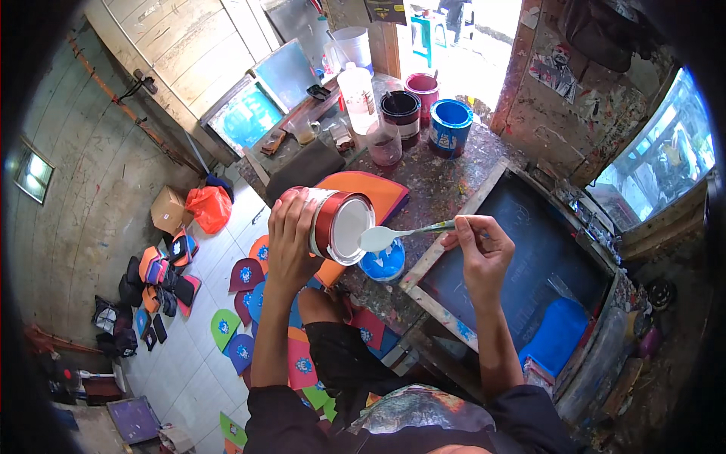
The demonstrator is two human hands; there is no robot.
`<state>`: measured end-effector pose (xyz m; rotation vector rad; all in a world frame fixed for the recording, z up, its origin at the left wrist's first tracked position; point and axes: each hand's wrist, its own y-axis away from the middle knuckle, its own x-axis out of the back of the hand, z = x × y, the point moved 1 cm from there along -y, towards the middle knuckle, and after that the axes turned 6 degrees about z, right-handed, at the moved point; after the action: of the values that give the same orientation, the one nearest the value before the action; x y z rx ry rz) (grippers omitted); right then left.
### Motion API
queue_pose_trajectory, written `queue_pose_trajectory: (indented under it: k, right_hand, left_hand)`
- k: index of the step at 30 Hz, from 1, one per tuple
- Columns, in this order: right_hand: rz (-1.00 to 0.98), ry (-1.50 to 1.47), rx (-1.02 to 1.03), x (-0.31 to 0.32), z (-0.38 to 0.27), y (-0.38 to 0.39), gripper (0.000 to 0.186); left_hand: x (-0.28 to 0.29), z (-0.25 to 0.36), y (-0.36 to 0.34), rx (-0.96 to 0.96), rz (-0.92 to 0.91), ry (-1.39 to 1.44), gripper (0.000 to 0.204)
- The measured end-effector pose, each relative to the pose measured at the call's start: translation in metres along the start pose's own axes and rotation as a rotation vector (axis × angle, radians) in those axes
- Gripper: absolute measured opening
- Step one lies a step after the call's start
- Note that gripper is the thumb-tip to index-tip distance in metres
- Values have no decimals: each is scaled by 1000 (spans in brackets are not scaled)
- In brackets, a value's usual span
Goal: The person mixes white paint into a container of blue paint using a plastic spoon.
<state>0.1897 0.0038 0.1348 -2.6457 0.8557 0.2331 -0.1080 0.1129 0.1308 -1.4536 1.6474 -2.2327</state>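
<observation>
My left hand (291, 227) grips a red-rimmed metal can (340, 219), tilted sideways with white paint inside. My right hand (484, 246) is closed on the handle of a paint-smeared utensil (418, 229); its wide, white-coated head is just at the can's mouth. Below this sits a small tub with bright blue contents (382, 266) on the paint-spattered table (461, 189). Orange cut panels (378, 189) lie behind the can.
Paint cans (450, 129) and containers stand at the table's back. A screen frame (495, 234) with a blue squeegee-like piece (552, 333) is at right. Colourful cutouts (242, 352), bags and a cardboard box (170, 208) lie on the floor (181, 333) at left. A doorway opens behind.
</observation>
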Motion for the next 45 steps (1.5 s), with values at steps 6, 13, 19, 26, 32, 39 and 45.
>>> queue_pose_trajectory:
  k: [6,13,19,26,32,39,45]
  right_hand:
    - [-5,-22,26,1,1,-2,10]
    - [5,-21,24,-2,1,-3,10]
    - [-4,-6,63,-8,-4,-10,10]
    - [-116,82,230,-50,6,-16,9]
    - [-103,113,187,-57,22,-7,11]
    - [-85,2,-52,-53,31,-5,16]
    - [-74,-37,-209,-50,36,-6,19]
  left_hand:
    - [0,0,0,4,-13,11,109]
    - [0,1,-1,-10,4,17,106]
    - [0,1,0,-6,-4,13,106]
    - [1,5,-3,-3,-26,47,104]
    - [1,4,-3,-7,-15,37,104]
    - [1,6,-2,0,-18,16,110]
    - [0,6,-3,-19,-1,11,112]
